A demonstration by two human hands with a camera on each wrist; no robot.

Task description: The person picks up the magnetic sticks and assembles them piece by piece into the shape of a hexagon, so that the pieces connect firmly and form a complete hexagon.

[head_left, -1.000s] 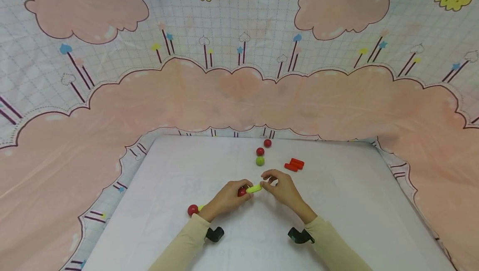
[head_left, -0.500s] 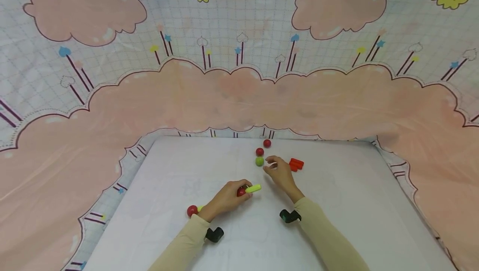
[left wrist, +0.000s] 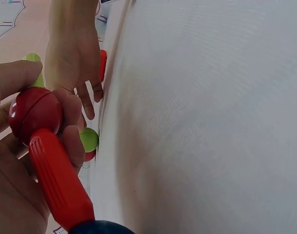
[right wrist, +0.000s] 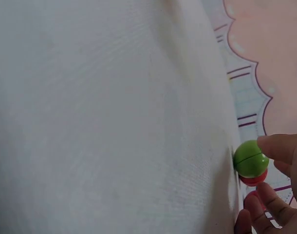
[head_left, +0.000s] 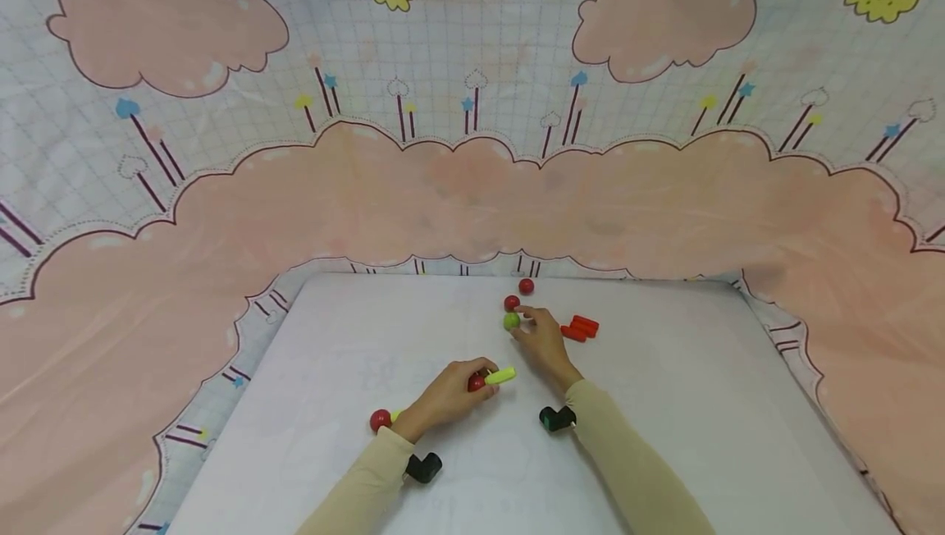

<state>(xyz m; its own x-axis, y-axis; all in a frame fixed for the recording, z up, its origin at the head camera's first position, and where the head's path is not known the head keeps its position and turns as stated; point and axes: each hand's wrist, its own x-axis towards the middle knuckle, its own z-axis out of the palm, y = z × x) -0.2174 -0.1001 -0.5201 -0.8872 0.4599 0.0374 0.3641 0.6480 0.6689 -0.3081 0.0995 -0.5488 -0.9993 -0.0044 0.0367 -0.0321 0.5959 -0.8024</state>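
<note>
My left hand (head_left: pixel 443 394) grips a red ball (left wrist: pixel 36 113) of a ball-and-stick toy. From this ball a yellow-green stick (head_left: pixel 502 376) points right, and in the left wrist view a red stick (left wrist: pixel 61 180) runs down to a dark ball (left wrist: pixel 102 227). Left of the wrist another red ball (head_left: pixel 380 420) shows with a yellow-green stick (head_left: pixel 396 415), partly hidden by the forearm. My right hand (head_left: pixel 545 344) is at a loose green ball (right wrist: pixel 250 159), thumb and fingers spread around it, thumb tip right at its surface.
Behind the green ball two red balls, a nearer one (head_left: pixel 512 303) and a farther one (head_left: pixel 526 286), lie on the white table (head_left: pixel 664 404). Several red sticks (head_left: pixel 583 327) lie together just right of the right hand. A patterned cloth (head_left: pixel 458 198) hangs behind the table.
My right hand has left the yellow-green stick's end and moved away from me and slightly left to the green ball. The left hand keeps its hold in nearly the same place.
</note>
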